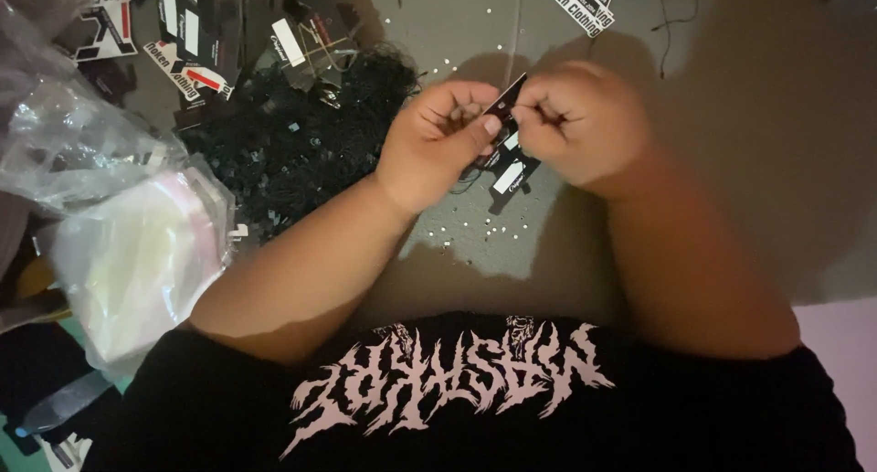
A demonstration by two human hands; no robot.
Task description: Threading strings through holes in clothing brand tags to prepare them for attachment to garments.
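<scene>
I am watching both hands meeting at centre over the grey floor (731, 116): left hand (438, 143) and right hand (575, 125) are pinching together one small black tag (508, 97), fingers closed narrow on it. Approx. 2 more black tags with white rectangle (512, 172) are lying just under the hands. At top left a pile of black-white-red tags (196, 42) is lying beside a black string heap (292, 134); I am seeing 1 tag at top centre (577, 1) and clear plastic bags (128, 243) at left, number not countable.
</scene>
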